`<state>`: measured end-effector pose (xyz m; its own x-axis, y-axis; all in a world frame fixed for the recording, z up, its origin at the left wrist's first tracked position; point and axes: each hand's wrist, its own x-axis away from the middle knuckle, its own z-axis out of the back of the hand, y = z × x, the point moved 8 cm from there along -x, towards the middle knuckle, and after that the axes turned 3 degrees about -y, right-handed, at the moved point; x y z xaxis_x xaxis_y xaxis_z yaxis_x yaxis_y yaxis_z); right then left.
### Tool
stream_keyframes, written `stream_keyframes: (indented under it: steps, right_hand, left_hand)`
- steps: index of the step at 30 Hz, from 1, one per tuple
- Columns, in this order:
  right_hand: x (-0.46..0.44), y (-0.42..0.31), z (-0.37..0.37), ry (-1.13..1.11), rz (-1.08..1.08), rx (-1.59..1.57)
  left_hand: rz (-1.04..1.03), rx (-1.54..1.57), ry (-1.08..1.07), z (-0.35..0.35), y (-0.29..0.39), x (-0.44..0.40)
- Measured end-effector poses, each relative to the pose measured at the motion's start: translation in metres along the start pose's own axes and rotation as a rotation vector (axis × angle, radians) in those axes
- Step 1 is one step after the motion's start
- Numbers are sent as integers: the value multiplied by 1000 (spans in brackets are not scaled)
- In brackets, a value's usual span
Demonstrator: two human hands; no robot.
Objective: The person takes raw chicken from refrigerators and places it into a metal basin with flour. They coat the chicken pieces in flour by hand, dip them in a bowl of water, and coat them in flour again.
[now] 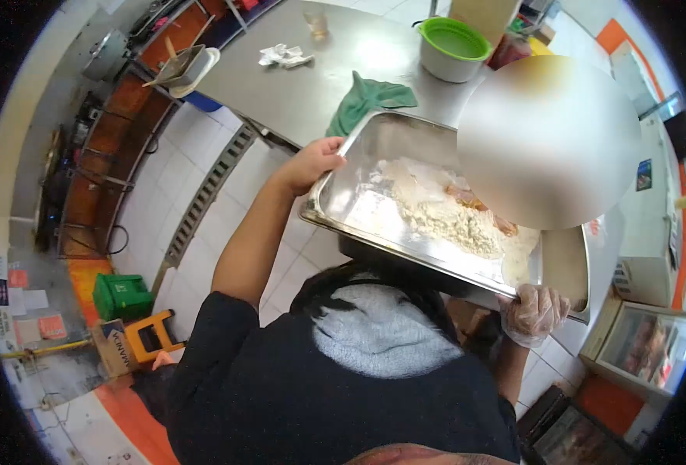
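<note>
A large steel tray (358, 221) is held tilted in front of my chest. White flour (443, 225) lies in it, with pieces of orange-brown food (467, 198) partly in the flour. My bare left hand (318, 164) grips the tray's left rim, fingers over the edge. My right hand (535, 314), in a clear plastic glove, is closed on the near rim close to the right corner. A blurred round patch hides the tray's far right part. A green cloth (366, 101) lies just beyond the tray.
Behind the tray stands a steel table (257, 97) with crumpled white tissue (285, 56), a cup (316, 25) and a green basket in a white bowl (453, 58). A floor drain (203, 201), green bin (122, 296) and yellow stool (153, 335) are left; a glass-topped freezer (645, 349) is right.
</note>
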<state>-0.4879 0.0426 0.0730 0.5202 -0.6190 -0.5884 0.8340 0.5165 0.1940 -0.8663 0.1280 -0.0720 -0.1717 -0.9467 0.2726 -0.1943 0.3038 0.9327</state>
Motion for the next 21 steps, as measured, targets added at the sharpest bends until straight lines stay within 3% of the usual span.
stream_keyframes:
  steps: [1,6,8,10,13,14,16,18,19,21]
  right_hand:
    - [-9,-2,-12,-14,27,-22]
    - [-48,-12,-60,-161,60,-66]
    - [-63,-18,-78,-200,-3,-77]
    - [-71,-24,-99,-210,-92,-104]
    - [-84,-50,-150,-368,-215,-127]
    - [-94,-61,-165,-374,-235,-186]
    - [-86,-84,-212,-550,-280,-249]
    - [-105,-115,-241,-708,-186,-267]
    - [-114,-124,-253,-764,-243,-357]
    - [-109,-109,-208,-738,-314,-447]
  left_hand:
    - [65,7,-22,10,-12,-11]
    - [19,27,-92,40,-33,-81]
    - [-5,61,-88,51,-31,-107]
    - [-27,-121,-97,83,-25,-135]
    - [-44,-265,-110,126,-5,-155]
    - [3,-206,-66,153,-8,-161]
    - [-93,-184,-70,182,11,-170]
    - [-80,-310,-23,216,18,-180]
    - [-76,-377,10,230,21,-185]
    - [-373,-1111,218,187,79,-155]
